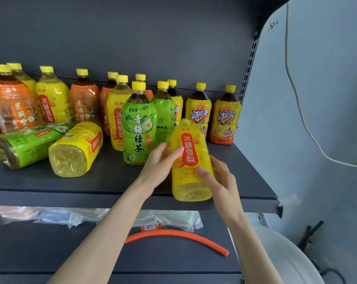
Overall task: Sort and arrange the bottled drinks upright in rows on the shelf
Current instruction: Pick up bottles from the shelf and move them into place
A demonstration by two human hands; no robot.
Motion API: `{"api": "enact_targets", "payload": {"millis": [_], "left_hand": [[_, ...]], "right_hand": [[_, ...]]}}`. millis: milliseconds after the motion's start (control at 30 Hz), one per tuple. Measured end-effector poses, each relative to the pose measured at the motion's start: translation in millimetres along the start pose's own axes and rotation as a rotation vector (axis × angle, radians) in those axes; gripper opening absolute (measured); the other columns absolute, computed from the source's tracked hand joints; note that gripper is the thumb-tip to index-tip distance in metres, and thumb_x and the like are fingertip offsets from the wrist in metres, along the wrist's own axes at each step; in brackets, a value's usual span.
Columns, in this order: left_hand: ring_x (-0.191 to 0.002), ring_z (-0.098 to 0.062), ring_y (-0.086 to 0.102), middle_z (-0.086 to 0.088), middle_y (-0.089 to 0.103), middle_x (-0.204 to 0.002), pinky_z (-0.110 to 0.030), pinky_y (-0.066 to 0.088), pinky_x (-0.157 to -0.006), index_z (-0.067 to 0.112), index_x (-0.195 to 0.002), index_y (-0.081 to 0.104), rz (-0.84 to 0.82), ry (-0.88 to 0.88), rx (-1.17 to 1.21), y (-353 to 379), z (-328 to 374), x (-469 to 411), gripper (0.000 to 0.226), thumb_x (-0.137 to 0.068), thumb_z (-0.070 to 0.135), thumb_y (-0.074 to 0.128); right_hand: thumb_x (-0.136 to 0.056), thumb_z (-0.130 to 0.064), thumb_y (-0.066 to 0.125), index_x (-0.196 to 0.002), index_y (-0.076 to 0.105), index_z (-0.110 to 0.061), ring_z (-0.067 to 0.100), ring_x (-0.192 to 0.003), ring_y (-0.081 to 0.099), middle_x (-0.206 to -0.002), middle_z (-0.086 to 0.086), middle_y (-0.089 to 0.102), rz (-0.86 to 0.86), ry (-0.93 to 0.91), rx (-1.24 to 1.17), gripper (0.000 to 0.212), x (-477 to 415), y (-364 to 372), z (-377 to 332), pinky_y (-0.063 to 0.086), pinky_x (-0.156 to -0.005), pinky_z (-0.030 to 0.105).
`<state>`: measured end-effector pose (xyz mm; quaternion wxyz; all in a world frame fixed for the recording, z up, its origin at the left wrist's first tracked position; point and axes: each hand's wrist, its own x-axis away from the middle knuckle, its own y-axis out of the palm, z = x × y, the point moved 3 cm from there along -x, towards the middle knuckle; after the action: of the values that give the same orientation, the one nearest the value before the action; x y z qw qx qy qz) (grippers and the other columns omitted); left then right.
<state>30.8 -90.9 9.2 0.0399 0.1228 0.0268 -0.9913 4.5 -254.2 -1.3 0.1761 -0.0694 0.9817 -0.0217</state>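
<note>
Leftmost, a fallen green bottle (19,148) and a fallen yellow bottle (75,149) are seen lying on the shelf (112,181), bases turned toward the front edge. Further right, an upright green-tea bottle (138,124) is stood ahead of the back rows. Next, the left hand (163,162) is wrapped against the flank of the held yellow bottle (191,160), which is held tilted, cap toward the back, base just over the shelf's front edge. The right hand (216,177) is closed on its other side, thumb laid across the label. Being full, the bottle is judged heavy and liable to slosh. Its glossy sleeve is probably slick and its thin wall probably yields when squeezed, so the mid-body is best gripped, with the base supported. Two iced-tea bottles (227,115) are stood at the far right.
</note>
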Motion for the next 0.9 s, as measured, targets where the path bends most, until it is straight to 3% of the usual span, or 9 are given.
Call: {"api": "enact_targets", "payload": {"millis": [233, 367, 467, 733, 900], "left_hand": [[-0.115, -0.001, 0.054, 0.012, 0.056, -0.127, -0.017, 0.049, -0.086, 0.028, -0.134, 0.043, -0.036, 0.218, -0.124, -28.6, 33.7, -6.3, 0.056, -0.083, 0.028, 0.065], [-0.115, 0.001, 0.053, 0.012, 0.052, -0.129, -0.013, 0.048, -0.087, 0.024, -0.136, 0.038, -0.056, 0.290, -0.155, -40.9, 34.6, -7.3, 0.061, -0.083, 0.015, 0.066], [-0.121, -0.004, 0.051, 0.012, 0.050, -0.133, -0.020, 0.047, -0.095, 0.026, -0.134, 0.039, -0.022, 0.335, -0.171, -46.2, 23.3, -2.9, 0.062, -0.080, 0.019, 0.068], [-0.107, -0.011, 0.058, -0.005, 0.057, -0.125, -0.017, 0.053, -0.082, 0.012, -0.137, 0.047, 0.218, 0.441, -0.404, -55.6, 9.5, -4.7, 0.056, -0.084, 0.017, 0.067], [-0.093, -0.006, 0.061, 0.004, 0.061, -0.109, -0.012, 0.052, -0.076, 0.011, -0.129, 0.055, 0.249, 0.455, -0.488, -55.3, 7.1, 6.3, 0.043, -0.087, 0.017, 0.066]], "right_hand": [[-0.084, -0.008, 0.072, -0.130, 0.047, -0.028, 0.000, -0.106, 0.061, -0.127, 0.000, 0.059, -0.087, -0.127, -0.007, 0.056, -22.1, 16.4, -0.4, 0.051, -0.076, 0.012], [-0.083, -0.006, 0.073, -0.136, 0.040, -0.027, 0.004, -0.119, 0.054, -0.130, -0.004, 0.057, -0.073, -0.147, 0.081, 0.066, -32.9, 29.5, 11.9, 0.051, -0.086, 0.014], [-0.080, -0.011, 0.077, -0.138, 0.035, -0.026, 0.007, -0.124, 0.050, -0.135, -0.006, 0.051, -0.047, -0.162, 0.203, 0.073, -39.2, 36.0, 17.1, 0.052, -0.095, 0.027], [-0.081, -0.023, 0.076, -0.145, 0.027, -0.016, 0.019, -0.120, 0.052, -0.139, 0.003, 0.043, 0.021, -0.232, 0.523, 0.081, -49.8, 50.3, 16.4, 0.053, -0.093, 0.045], [-0.090, -0.025, 0.067, -0.150, 0.022, -0.020, 0.021, -0.116, 0.056, -0.139, 0.002, 0.044, 0.020, -0.174, 0.654, 0.075, -42.9, 49.1, 15.8, 0.054, -0.088, 0.046]]}}
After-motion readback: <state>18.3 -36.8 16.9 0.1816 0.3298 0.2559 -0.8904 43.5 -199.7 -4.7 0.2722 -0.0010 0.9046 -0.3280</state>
